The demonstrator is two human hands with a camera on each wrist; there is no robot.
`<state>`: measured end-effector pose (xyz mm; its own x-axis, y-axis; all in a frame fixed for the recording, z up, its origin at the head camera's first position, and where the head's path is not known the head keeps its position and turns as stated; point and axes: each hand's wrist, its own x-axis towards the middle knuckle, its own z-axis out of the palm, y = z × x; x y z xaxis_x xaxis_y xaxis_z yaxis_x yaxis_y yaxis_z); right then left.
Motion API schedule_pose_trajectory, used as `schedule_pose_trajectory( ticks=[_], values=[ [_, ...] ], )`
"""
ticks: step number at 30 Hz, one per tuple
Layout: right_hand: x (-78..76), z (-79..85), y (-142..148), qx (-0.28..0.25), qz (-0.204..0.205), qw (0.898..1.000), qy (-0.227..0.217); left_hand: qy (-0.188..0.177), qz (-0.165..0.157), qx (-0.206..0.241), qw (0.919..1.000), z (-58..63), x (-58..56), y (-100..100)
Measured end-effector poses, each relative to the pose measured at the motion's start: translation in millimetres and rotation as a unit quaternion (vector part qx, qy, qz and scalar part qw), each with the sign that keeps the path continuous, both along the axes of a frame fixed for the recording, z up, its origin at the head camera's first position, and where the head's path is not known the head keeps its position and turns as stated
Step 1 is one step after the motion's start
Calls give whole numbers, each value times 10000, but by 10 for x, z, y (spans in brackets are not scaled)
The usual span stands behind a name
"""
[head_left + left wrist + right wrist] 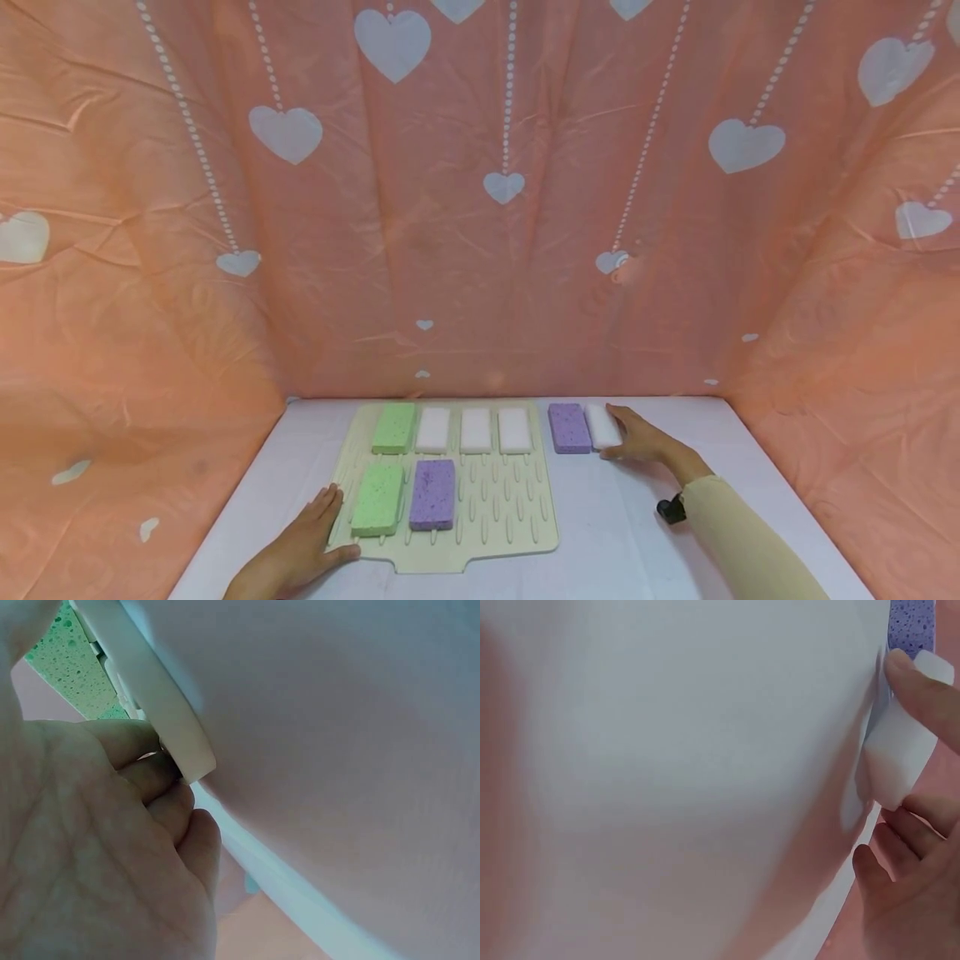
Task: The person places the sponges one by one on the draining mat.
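My right hand [637, 435] pinches a white sponge [602, 427] between the thumb at its near end and the fingers at its far end. The same white sponge [901, 746] shows tilted in the right wrist view. Close on its left lies a purple sponge [569, 428]. My left hand [303, 537] rests at the left edge of a cream ridged mat [510, 533]. In the left wrist view its fingers [154, 776] touch the mat's rim [176, 731], with the thumb partly out of frame.
On the mat's far row stand a green sponge [393, 428] and three white sponges [433, 430]. Its near row has a green sponge [378, 500] and a purple sponge [432, 494]. An orange curtain with hearts [487, 275] encloses the white table [600, 533] behind and at both sides.
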<state>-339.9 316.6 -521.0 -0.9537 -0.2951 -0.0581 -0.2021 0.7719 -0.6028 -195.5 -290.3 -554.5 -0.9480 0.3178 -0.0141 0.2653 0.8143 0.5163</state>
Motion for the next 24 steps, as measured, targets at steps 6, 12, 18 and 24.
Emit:
schedule_pose_trajectory(
  ticks=[6,12,18,24],
  values=[
    [54,-28,13,74,-166,9995,273,385,-178,38,9991,-63,11,-23],
    [119,-29,18,78,-212,9978,616,144,-107,-426,9989,131,35,57],
    [213,-16,-9,54,-125,9954,946,29,-93,-583,9982,193,49,86],
    [311,1,-87,-127,-113,9947,1011,79,-111,-561,9983,163,39,84]
  ],
)
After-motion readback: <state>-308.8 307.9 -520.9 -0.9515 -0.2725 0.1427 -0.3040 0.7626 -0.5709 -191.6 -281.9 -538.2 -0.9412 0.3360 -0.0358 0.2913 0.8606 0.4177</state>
